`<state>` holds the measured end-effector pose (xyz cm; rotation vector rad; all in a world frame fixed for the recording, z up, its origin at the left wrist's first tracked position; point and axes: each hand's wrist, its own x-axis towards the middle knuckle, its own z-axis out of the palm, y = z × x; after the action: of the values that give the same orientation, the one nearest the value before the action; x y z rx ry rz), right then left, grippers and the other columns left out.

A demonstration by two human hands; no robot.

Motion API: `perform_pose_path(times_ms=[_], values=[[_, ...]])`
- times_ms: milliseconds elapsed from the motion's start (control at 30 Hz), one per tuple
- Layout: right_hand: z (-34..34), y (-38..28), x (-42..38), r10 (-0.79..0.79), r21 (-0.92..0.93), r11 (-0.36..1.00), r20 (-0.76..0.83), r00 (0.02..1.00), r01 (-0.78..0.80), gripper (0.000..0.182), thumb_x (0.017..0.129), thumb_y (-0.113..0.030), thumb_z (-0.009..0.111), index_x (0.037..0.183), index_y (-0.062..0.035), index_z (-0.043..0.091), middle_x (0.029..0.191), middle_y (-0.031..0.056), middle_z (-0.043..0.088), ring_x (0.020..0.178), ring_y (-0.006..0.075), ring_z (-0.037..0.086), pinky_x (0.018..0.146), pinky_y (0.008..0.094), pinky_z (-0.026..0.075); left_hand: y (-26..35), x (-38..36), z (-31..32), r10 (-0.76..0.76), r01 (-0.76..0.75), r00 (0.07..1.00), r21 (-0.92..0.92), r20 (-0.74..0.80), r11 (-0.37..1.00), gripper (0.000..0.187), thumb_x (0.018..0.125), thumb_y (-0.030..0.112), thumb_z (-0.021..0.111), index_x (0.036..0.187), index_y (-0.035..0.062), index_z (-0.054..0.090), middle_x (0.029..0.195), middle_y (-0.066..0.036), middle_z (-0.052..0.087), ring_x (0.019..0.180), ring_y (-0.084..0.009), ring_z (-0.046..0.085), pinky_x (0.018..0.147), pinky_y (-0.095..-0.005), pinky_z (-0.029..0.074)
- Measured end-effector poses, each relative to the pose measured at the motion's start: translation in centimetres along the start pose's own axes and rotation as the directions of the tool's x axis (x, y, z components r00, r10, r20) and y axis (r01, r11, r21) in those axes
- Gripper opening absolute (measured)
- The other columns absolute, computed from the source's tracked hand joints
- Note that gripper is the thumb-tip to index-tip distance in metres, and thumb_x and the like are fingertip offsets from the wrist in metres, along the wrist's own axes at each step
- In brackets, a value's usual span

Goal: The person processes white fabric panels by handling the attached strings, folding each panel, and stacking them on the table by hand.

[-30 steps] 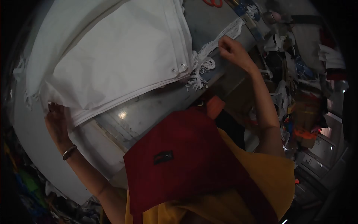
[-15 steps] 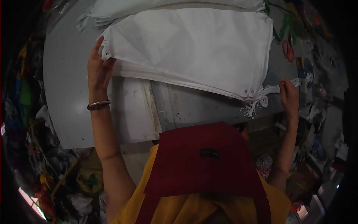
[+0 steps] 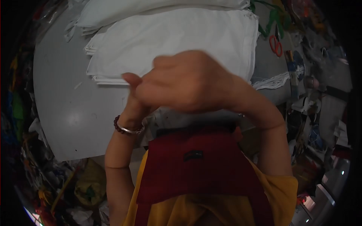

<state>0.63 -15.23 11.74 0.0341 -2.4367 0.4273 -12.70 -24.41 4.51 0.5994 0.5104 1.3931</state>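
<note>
My right hand (image 3: 188, 82) is raised close to the camera, its fingers curled into a fist. Anything inside it is hidden. Behind it, my left hand (image 3: 132, 84) is mostly covered; a thumb or fingertip and the wrist with its bracelets show, and its grip cannot be made out. Both hands are over the near edge of a stack of white fabric pieces (image 3: 169, 35) with metal eyelets at the corners. A bundle of white cords (image 3: 273, 81) lies on the table at the stack's right.
Another folded white fabric pile (image 3: 124, 10) lies behind the stack on the grey table (image 3: 62, 105). Red-handled scissors (image 3: 276, 47) and a green ribbon (image 3: 277, 20) are at the far right. Scraps and bags surround the table.
My left hand has left the fabric's left corner and come right and nearer. My right hand has left the cords and swung left in front of it. The fabric's left end now lies lower.
</note>
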Motion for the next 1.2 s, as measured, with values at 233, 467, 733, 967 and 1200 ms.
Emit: perform_pose_path(times_ms=[233, 467, 733, 967, 1200], values=[[-17.7, 9.2, -14.8, 0.699, -0.106, 0.691, -0.153, 0.698, -0.715, 0.009, 0.083, -0.014, 0.064, 0.085, -0.005, 0.065, 0.064, -0.0065, 0.049, 0.053, 0.0005, 0.04, 0.048, 0.0184, 0.031, 3.4, 1.0, -5.3, -0.073, 0.254, 0.947, 0.587, -0.314, 0.769, 0.023, 0.09, 0.023, 0.056, 0.095, 0.0028, 0.065, 0.067, 0.006, 0.054, 0.054, -0.0005, 0.036, 0.049, -0.0155, 0.028], [-22.1, 10.5, -26.2, 0.966, -0.074, 0.125, -0.218, 0.139, -0.989, 0.018, 0.086, -0.02, 0.061, 0.093, -0.0037, 0.066, 0.07, -0.0031, 0.058, 0.06, 0.0055, 0.051, 0.055, 0.0206, 0.038, 5.4, 1.6, -7.0, 0.176, 0.241, 0.903, 0.799, -0.393, 0.551, 0.014, 0.082, 0.017, 0.066, 0.084, 0.0033, 0.067, 0.065, 0.006, 0.053, 0.058, -0.0015, 0.041, 0.053, -0.0162, 0.031], [-24.6, 12.1, -32.0, 0.921, -0.535, 0.044, -0.306, 0.242, -0.844, 0.024, 0.085, -0.02, 0.058, 0.098, -0.0008, 0.065, 0.086, 0.0127, 0.067, 0.076, 0.0223, 0.065, 0.068, 0.0289, 0.048, 5.8, 1.8, -7.2, 0.223, 0.24, 0.9, 0.853, -0.374, 0.463, 0.012, 0.08, 0.013, 0.067, 0.084, 0.0013, 0.066, 0.066, 0.005, 0.055, 0.059, -0.0023, 0.044, 0.056, -0.0181, 0.036], [-17.5, 12.3, -22.5, 0.824, -0.475, 0.311, -0.296, 0.483, -0.823, 0.024, 0.085, -0.018, 0.058, 0.101, -0.0023, 0.065, 0.098, 0.0147, 0.063, 0.088, 0.0256, 0.062, 0.077, 0.0303, 0.046, 1.4, 4.4, -1.9, -0.096, 0.073, 0.994, 0.974, -0.054, 0.216, 0.007, 0.075, 0.011, 0.066, 0.079, 0.0056, 0.065, 0.063, -0.002, 0.057, 0.059, -0.009, 0.053, 0.053, -0.0228, 0.041], [-4.1, 5.5, -9.4, 0.816, 0.481, 0.223, 0.384, 0.432, -0.848, 0.017, 0.083, -0.013, 0.063, 0.096, -0.0015, 0.065, 0.08, 0.0021, 0.062, 0.067, 0.0059, 0.052, 0.058, 0.0197, 0.043, -2.9, 8.5, 1.2, 0.169, -0.039, 0.984, 0.876, -0.049, 0.481, 0.012, 0.072, 0.015, 0.069, 0.075, 0.0044, 0.064, 0.059, -0.005, 0.058, 0.055, -0.0182, 0.056, 0.053, -0.0304, 0.043]])
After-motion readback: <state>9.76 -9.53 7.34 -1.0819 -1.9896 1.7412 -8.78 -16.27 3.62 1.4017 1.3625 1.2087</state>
